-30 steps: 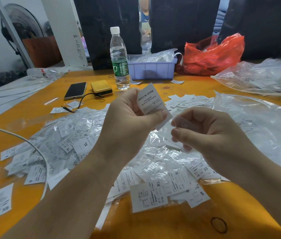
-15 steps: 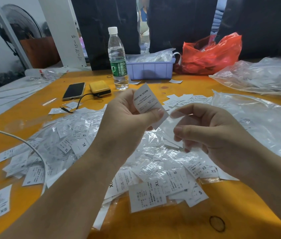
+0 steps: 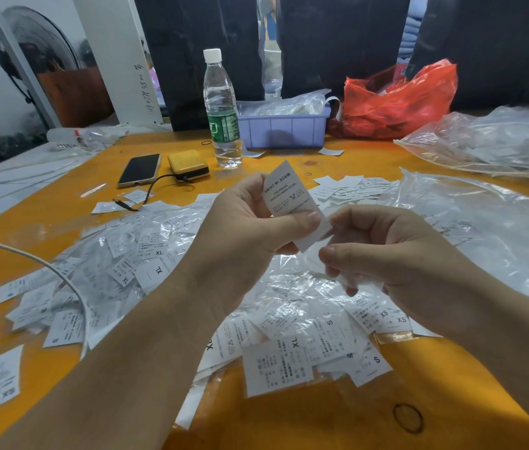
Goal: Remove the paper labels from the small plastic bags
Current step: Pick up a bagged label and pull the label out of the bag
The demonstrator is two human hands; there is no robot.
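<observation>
Left hand [image 3: 240, 235] grip: thumb and fingers pinch paper label [image 3: 289, 198], held upright above table [image 3: 321, 417]. Right hand [image 3: 390, 251] grip: curled fingertips pinch small clear bag [image 3: 316, 259] just beside label's lower edge. Heap of bagged labels [image 3: 165, 254] beneath.

An orange table [image 3: 289, 427] carries a wide heap of small plastic bags with paper labels [image 3: 159, 264]. Behind it lie a black phone [image 3: 139, 169], a yellow power bank [image 3: 188, 164], a water bottle [image 3: 222, 112], a lilac tray [image 3: 284, 128], a red bag [image 3: 399, 102], clear plastic sheets [image 3: 484, 216] and a rubber band [image 3: 407, 418].
</observation>
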